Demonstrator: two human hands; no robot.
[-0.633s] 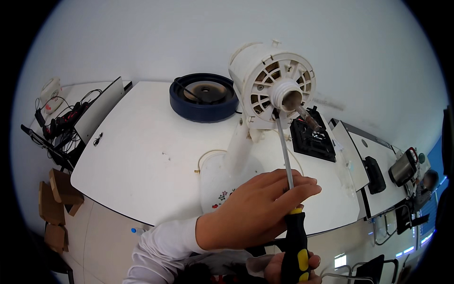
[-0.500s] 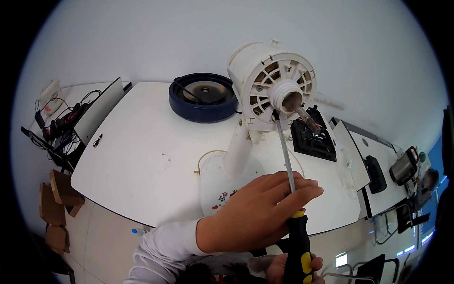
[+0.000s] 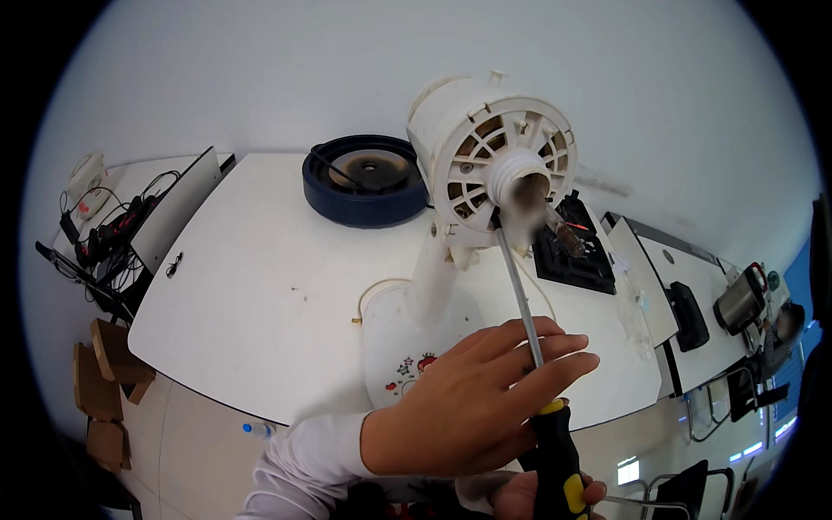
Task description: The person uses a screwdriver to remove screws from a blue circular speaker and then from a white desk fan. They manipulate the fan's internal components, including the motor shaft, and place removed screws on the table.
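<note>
A white fan motor housing (image 3: pixel 472 165) with a round slotted front stands on its pole over a white base (image 3: pixel 381 347) with small printed pictures. A long screwdriver (image 3: pixel 520 299) slants up to it, its dark tip against the slotted front, just below the threaded collar (image 3: pixel 511 180). My left hand (image 3: pixel 477 399) holds the metal shaft between thumb and fingers, near the handle, with the fingertips stretched past it. Low in the picture, my right hand (image 3: pixel 516 496) is wrapped round the black and yellow handle, partly hidden behind it and the left hand.
A round dark blue pan-like appliance (image 3: pixel 364 208) stands behind on the white table (image 3: pixel 243 286). Right of the fan lies a black tool case (image 3: pixel 572 264). Cardboard boxes (image 3: pixel 94 390) and a small bottle (image 3: pixel 258 429) are on the floor. A person (image 3: pixel 780 338) is at the far right.
The picture has shifted slightly, with the fan housing a little farther left. The screwdriver handle sits a bit lower and farther right. My left fingers are slightly more spread along the shaft.
</note>
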